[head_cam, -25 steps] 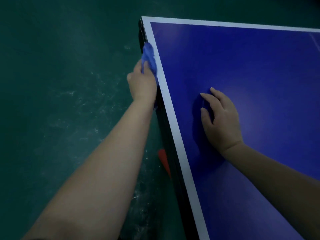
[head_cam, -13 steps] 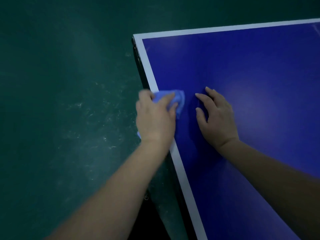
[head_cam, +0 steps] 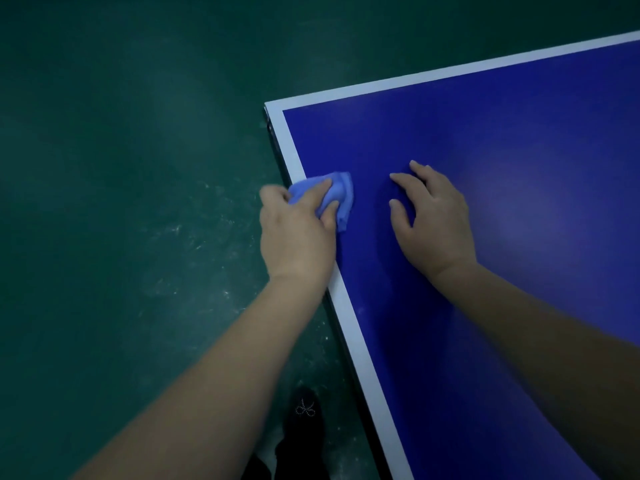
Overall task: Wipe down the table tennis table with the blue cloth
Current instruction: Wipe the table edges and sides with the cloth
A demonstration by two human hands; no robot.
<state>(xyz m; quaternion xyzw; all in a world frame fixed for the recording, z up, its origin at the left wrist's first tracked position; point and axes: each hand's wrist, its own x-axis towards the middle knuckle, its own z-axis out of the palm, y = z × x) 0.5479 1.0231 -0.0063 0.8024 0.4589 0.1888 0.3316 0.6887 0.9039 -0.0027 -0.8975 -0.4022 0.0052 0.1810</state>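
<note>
Blue cloth [head_cam: 338, 195] bunched on the table [head_cam: 502, 126], over the white line along its left edge, near the far corner. My left hand [head_cam: 294, 233] clamps it, fingers curled over the top. My right hand [head_cam: 434, 220] rests just beside on the table, fingers spread, holding nothing. Green floor [head_cam: 121, 168] below, and what looks like a dark shoe [head_cam: 304, 419].

- dark green smooth floor [head_cam: 121, 202], fills left and top of view, dimly lit
- whitish scuff marks and scratches [head_cam: 180, 230] scattered on the floor, mid-left down to bottom centre
- black shoe [head_cam: 304, 420] with small silvery bow ornament, on the floor, bottom centre
</note>
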